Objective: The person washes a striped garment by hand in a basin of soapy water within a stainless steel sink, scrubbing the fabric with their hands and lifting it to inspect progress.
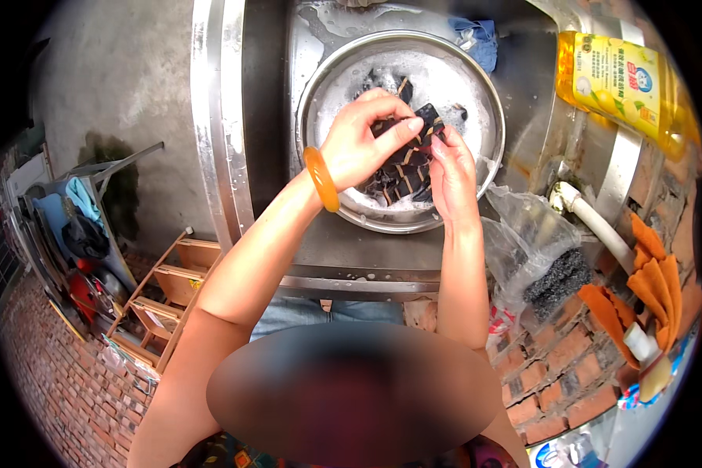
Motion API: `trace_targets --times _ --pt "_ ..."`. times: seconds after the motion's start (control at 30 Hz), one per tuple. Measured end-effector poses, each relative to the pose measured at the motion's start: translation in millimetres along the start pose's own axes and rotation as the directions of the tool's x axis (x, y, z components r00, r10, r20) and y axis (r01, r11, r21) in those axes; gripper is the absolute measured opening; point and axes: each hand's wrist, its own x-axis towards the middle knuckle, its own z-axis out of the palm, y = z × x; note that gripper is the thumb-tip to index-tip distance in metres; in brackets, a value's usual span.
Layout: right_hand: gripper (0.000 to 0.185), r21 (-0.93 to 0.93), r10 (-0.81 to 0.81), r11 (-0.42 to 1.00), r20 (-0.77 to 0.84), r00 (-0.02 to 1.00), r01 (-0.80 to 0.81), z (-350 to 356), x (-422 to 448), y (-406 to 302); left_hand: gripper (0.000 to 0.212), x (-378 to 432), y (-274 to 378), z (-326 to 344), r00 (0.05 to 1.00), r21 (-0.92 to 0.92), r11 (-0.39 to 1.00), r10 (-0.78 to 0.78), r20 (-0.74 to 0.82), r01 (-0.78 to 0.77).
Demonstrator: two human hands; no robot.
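A round stainless steel basin (313,105) of foamy water stands in a metal sink (351,248). Dark cloth with tan stripes (406,181) lies partly in the suds. My left hand (371,131), with an amber-coloured bangle (321,179) at its wrist, pinches a raised part of this cloth between thumb and fingers. Close beside it, my right hand (451,169) grips the same cloth at its right edge. Both hands are above the basin, their fingertips nearly meeting. What the fingers cover of the cloth is hidden.
Behind the basin lies a blue cloth (484,44). A bottle of yellow dish soap (620,88) is at the upper right. Right of the sink are a clear plastic bag (518,234), a dark scouring pad (558,284), a white pipe (599,225) and orange cloths (658,286). A wooden rack (164,304) stands left.
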Motion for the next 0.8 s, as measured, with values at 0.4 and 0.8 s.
trace_targets --times 0.4,0.8 --pt "0.038 -0.884 -0.121 0.378 -0.343 0.932 -0.276 -66 98 77 0.044 70 -137 42 0.963 0.457 0.863 -0.109 -0.247 0.215" --pt "0.026 -0.693 -0.412 0.719 -0.358 0.838 0.058 -5 88 68 0.054 39 -121 69 0.759 -0.811 0.296 -0.600 0.253 0.504"
